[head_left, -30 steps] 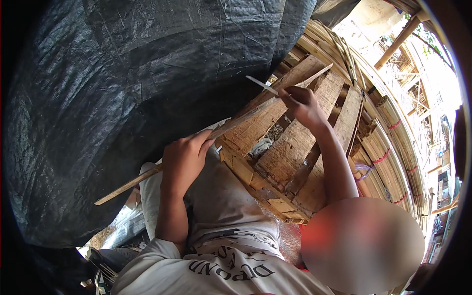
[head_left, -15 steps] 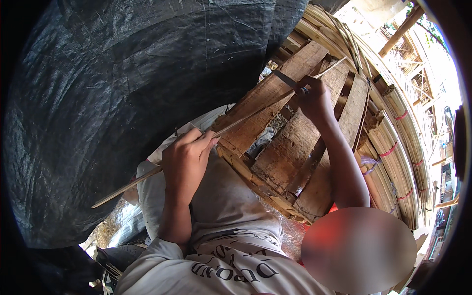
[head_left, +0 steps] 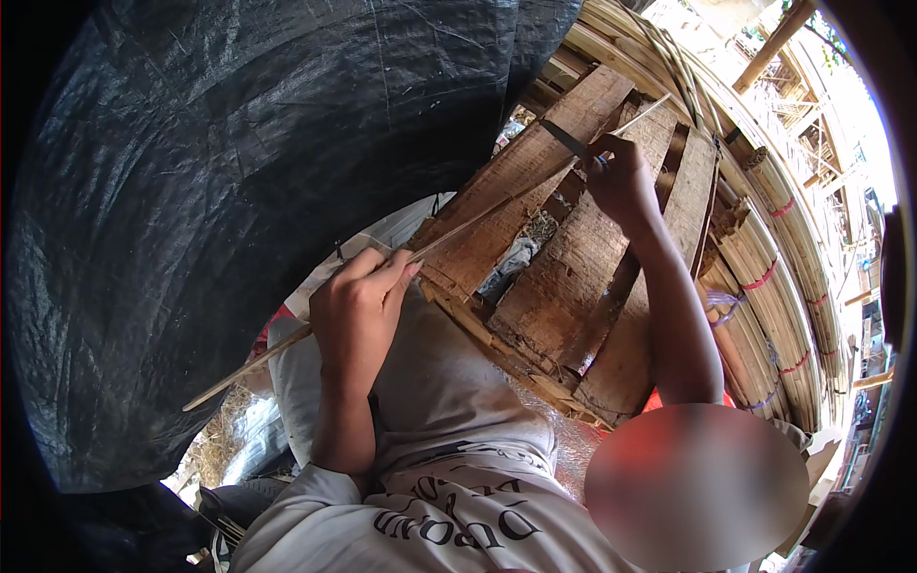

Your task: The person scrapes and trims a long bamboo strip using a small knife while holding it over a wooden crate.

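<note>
A long thin wooden strip (head_left: 487, 212), perhaps bamboo, runs slantwise from lower left to upper right in front of me. My left hand (head_left: 355, 304) is closed around it, thumb and fingers pinching it, with its lower end sticking out behind the wrist. Farther up, my right hand (head_left: 623, 181) is closed on a knife whose dark flat blade (head_left: 564, 138) points up and left across the strip. The knife's handle is mostly hidden in the fingers. The strip's pale far tip extends beyond my right hand, above the slatted wooden platform (head_left: 564, 286).
A large black tarpaulin (head_left: 239, 191) hangs across the left side, close to my left hand. Bundles of long wooden strips (head_left: 755, 263), tied with red bands, are stacked along the right. Gaps between the platform's planks show litter below. A wooden pole (head_left: 776, 46) slants at the upper right.
My right hand and the knife have shifted slightly up and to the right along the strip. My left hand keeps its grip almost in place. The whole view has moved a little.
</note>
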Available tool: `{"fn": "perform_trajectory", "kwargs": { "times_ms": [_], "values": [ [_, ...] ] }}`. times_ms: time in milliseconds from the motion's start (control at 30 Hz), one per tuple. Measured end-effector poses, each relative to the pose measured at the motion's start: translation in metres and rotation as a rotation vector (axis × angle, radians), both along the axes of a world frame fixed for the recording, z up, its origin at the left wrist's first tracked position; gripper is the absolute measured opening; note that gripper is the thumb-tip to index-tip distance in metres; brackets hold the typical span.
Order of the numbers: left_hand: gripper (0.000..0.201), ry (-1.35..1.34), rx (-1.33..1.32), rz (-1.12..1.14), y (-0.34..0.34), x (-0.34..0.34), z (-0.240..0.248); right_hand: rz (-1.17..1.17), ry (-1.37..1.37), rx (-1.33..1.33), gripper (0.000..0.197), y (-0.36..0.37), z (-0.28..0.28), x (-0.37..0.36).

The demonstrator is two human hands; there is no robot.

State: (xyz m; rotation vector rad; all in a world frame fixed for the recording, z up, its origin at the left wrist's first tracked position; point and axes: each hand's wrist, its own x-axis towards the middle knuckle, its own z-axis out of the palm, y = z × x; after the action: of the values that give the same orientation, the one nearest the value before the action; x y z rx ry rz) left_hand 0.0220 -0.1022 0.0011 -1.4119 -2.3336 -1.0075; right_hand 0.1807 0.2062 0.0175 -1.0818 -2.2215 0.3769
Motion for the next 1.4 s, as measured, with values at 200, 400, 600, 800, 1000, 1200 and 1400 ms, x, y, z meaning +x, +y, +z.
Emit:
{"fn": "perform_trajectory", "kwargs": {
  "times_ms": [200,400,600,800,1000,1200,1400],
  "values": [
    [0.019,-0.002,-0.008,0.002,0.002,0.002,0.003,0.065,0.069,0.127,0.012,0.002,-0.014,0.002],
    [0.019,-0.006,0.009,0.007,0.002,-0.004,-0.002,0.044,-0.015,-0.017,0.014,-0.007,-0.003,-0.005],
    [0.018,0.002,0.040,0.018,0.006,0.000,-0.003,0.016,0.036,-0.078,0.013,0.014,-0.003,0.006],
    [0.018,0.011,0.055,0.017,0.008,0.002,-0.004,-0.015,0.043,-0.078,0.012,0.023,-0.001,0.008],
    [0.016,0.022,0.047,0.030,0.006,0.005,-0.004,0.224,0.068,0.010,0.005,0.008,-0.015,0.001],
    [0.016,0.032,0.032,0.056,0.001,0.007,-0.004,0.088,0.001,-0.012,0.007,-0.022,-0.002,-0.007],
    [0.016,0.022,0.052,0.037,0.006,0.008,-0.004,0.137,0.047,-0.182,0.012,-0.007,0.000,0.001]
  ]
}}
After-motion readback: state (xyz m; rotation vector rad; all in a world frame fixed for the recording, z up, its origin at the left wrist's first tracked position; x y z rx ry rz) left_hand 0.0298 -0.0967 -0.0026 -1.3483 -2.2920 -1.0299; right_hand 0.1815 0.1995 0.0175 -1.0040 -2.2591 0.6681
